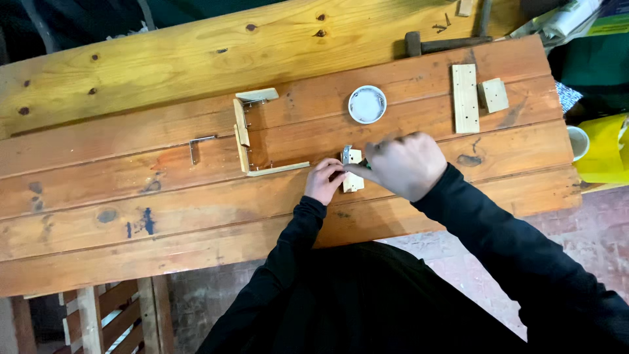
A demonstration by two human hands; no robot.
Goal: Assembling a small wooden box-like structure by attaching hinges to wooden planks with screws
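From the head view, the left hand (324, 181) pinches a small wood block (353, 172) flat on the counter (131, 216), while the right hand (406, 164), fingers curled just above it, seems to press a metal bracket (346, 155) on. This looks like a fitting step; next calls for steadiness. A three-sided wooden frame (252, 141) lies left of both hands.

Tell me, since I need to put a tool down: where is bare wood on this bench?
Left of the metal bracket, and the near planks left of the left hand. Crowded around both hands, the small block, the round lid and the drilled strip.
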